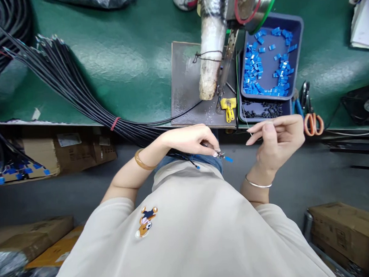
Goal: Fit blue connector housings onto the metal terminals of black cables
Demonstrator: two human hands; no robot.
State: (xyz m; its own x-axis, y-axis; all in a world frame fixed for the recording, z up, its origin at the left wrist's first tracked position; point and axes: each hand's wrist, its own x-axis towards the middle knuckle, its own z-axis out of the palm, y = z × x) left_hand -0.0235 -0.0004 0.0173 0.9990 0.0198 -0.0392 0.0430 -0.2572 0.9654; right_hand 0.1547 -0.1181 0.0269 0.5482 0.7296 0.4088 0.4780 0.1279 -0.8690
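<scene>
My left hand (pixel 199 140) is closed, thumb against fingers, on the end of a black cable; a blue connector (pixel 228 158) sticks out past the fingertips. Beneath that forearm runs a bundle of black cables (pixel 89 103), tied with a red band (pixel 115 123), and another blue-tipped end (pixel 198 167) hangs over my lap. To the right, my right hand (pixel 277 139) is raised at the table edge, its fingers loosely stretched and apart. A thin solder wire (pixel 246 119) hangs down to its fingertips; I see no firm grip on it.
A grey board (pixel 185 82) lies under a white-wrapped soldering fixture (pixel 210 61) with a wire spool (pixel 260 8) above. A yellow clip (pixel 228 108) is beside it. Right of that stand a bin (pixel 299 41) of blue connectors, a lower bin of black parts (pixel 262 109) and orange-handled scissors (pixel 313 124).
</scene>
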